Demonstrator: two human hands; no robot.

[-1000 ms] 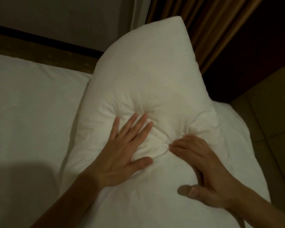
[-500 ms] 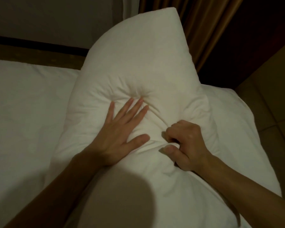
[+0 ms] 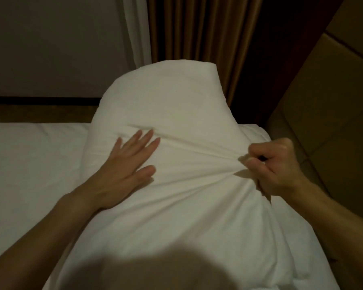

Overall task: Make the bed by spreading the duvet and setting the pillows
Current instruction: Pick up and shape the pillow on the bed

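A white pillow [image 3: 176, 164] filled the centre of the frame, its far end rising toward the upper middle against the brown curtain [image 3: 197, 38] and its near end running down to the bottom edge, where a dark shadow lay across it. It lay on the white bed [image 3: 29, 174], which spread out over the left half of the picture. The left hand [image 3: 126, 170], left of centre, lay flat on the pillow with its fingers straight and slightly spread, palm pressed into the fabric, the thumb held out toward the lower right. The right hand [image 3: 275, 166], at the right of centre, was curled into a fist that pinched a gathered fold of the pillow's cover, and tight creases ran from that pinch leftward across the pillow toward the left hand. In the upper left a plain grey wall [image 3: 50, 49] stood above a dark wooden headboard [image 3: 29, 109], with a strip of pale curtain [image 3: 138, 28] beside the brown one. Tan floor tiles [image 3: 333, 91] filled the right edge of the frame.
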